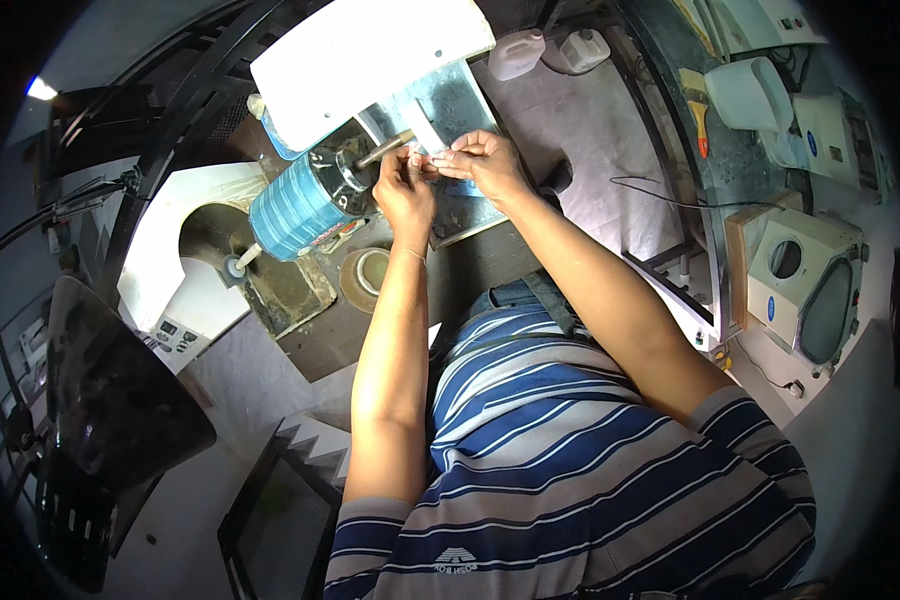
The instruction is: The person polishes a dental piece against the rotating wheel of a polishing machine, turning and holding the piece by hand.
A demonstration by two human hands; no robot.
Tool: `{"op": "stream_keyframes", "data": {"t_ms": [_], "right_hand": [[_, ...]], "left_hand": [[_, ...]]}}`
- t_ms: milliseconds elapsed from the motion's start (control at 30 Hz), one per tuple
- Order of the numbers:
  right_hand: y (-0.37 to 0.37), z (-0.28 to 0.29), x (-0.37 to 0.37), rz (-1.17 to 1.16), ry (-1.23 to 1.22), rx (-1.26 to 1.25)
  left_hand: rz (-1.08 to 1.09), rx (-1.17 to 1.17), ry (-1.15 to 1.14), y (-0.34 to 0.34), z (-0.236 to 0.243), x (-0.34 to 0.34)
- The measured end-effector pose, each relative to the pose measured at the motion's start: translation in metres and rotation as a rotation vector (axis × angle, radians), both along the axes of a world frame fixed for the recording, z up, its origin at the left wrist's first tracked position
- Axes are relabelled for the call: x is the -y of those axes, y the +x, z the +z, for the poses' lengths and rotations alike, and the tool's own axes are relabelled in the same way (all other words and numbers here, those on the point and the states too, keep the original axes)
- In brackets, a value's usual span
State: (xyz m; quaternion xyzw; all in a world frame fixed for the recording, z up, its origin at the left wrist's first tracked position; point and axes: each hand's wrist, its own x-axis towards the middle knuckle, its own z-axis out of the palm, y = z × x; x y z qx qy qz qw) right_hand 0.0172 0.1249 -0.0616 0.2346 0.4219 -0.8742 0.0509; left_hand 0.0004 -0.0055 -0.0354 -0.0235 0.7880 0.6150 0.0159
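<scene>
My left hand (406, 196) and my right hand (486, 168) meet just beyond the end of a metal spindle (384, 149). The fingers of both are closed in pinches, fingertips nearly touching. Between them is something small and pinkish, too small and covered to name. Right beside the fingertips stands a narrow white strip-like piece (426, 126), perhaps a wheel seen edge-on; I cannot tell. The spindle comes out of a ribbed blue motor (298, 212) on the left. Under my hands lies a metal tray (456, 95), partly covered by a bright white hood (370, 60).
A round beige dish (373, 268) sits on the dark bench (320, 345) near my left forearm. Farther right are an orange-handled brush (697, 110), a white box-shaped device (800, 275) and a black cable (690, 205). Plastic jugs (516, 54) stand at the back.
</scene>
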Motion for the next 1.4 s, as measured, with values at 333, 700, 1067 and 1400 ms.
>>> {"op": "stream_keyframes", "data": {"t_ms": [333, 700, 1067, 1400], "right_hand": [[0.000, 0.001, 0.005, 0.017, -0.011, 0.001], [-0.001, 0.001, 0.004, 0.031, -0.005, 0.020], [-0.004, 0.008, -0.001, 0.015, 0.011, 0.063], [-0.003, 0.004, -0.006, 0.052, 0.082, 0.038]], "left_hand": [[0.026, -0.034, 0.037, -0.001, -0.003, 0.004], [0.010, -0.006, -0.011, -0.003, 0.004, 0.004], [0.014, -0.003, 0.025, -0.003, 0.005, -0.002], [0.038, 0.012, 0.069, -0.001, -0.001, -0.007]]}}
